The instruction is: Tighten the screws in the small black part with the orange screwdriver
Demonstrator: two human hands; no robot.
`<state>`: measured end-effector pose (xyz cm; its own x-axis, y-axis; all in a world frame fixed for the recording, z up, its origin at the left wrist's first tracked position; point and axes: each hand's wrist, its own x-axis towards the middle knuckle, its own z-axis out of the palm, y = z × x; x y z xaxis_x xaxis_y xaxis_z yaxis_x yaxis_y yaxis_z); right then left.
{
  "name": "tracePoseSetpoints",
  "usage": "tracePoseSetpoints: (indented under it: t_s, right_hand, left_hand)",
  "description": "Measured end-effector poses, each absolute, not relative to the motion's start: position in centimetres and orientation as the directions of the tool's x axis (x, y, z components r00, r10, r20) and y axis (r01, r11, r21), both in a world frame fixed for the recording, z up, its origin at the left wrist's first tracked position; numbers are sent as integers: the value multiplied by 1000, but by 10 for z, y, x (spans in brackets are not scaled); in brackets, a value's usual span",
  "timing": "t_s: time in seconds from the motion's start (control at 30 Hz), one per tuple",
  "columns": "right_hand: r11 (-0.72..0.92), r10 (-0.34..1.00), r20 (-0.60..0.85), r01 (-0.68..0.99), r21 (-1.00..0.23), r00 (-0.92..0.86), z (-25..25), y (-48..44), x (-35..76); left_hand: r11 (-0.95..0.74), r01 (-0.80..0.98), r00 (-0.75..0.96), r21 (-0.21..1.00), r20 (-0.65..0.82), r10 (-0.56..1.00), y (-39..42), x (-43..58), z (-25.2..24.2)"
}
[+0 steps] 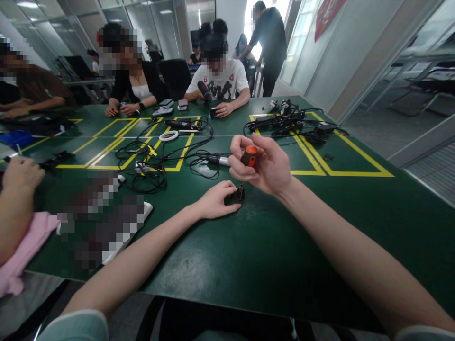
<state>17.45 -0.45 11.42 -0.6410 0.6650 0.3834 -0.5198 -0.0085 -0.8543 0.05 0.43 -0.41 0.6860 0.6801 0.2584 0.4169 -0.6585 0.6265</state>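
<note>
My right hand (265,163) is wrapped round the orange and black handle of a screwdriver (250,155), held upright over the table. Its shaft points down at a small black part (239,194) on the green tabletop. Thumb and fingers of my left hand (218,201) grip that part from the left side. Where the screwdriver's tip meets the part is too small to make out. Just beyond my hands lies a black cable with a silver cylindrical end (218,161).
Tangled black cables and adapters (295,121) lie at the back right, more cables (149,177) at mid-left. A white ring (168,136) is near the centre. Small screws (329,157) lie on the right. A white-edged device (124,232) is by my left forearm. Co-workers sit across and at left.
</note>
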Motion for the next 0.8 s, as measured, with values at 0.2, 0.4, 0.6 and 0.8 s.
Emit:
tracePoseSetpoints:
  t_s: [0.2, 0.4, 0.6, 0.8]
  right_hand:
    - [22, 681, 380, -501, -865, -626, 114, -5, 175]
    - [18, 687, 356, -474, -880, -634, 117, -5, 174]
    - [19, 677, 368, -484, -875, -637, 113, -5, 175]
    - [40, 685, 380, -488, -872, -621, 115, -4, 176]
  left_hand:
    - [-669, 407, 693, 622, 267, 670, 4, 0, -5]
    - [-667, 413, 694, 620, 260, 671, 4, 1, -4]
    - [-676, 403, 696, 617, 272, 664, 4, 1, -3]
    - [-673, 411, 693, 615, 268, 669, 4, 1, -4]
